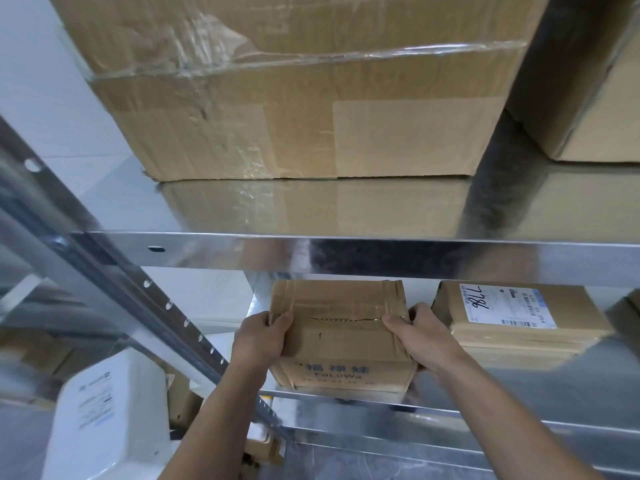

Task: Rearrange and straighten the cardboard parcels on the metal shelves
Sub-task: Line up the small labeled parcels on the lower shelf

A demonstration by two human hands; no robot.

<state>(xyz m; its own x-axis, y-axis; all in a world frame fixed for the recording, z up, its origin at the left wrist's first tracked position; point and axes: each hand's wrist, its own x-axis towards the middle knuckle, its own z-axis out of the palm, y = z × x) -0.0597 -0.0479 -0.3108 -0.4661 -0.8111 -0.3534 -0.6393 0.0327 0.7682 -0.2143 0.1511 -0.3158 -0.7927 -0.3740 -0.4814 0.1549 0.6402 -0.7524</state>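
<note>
Left hand [261,336] and right hand [427,337] are both clamped on the sides of a small taped parcel [341,336], thumbs on top. It's sitting at the front edge of the lower shelf [554,382], just beside a labelled parcel [512,320]. Big box [311,109] sits on the upper shelf [381,254].

Parcel storeroom: steel slotted-upright shelves [346,252] carry taped cardboard parcels [311,98], one bearing a barcoded shipping label [505,306]; white mailer bag [110,410] at lower left.
</note>
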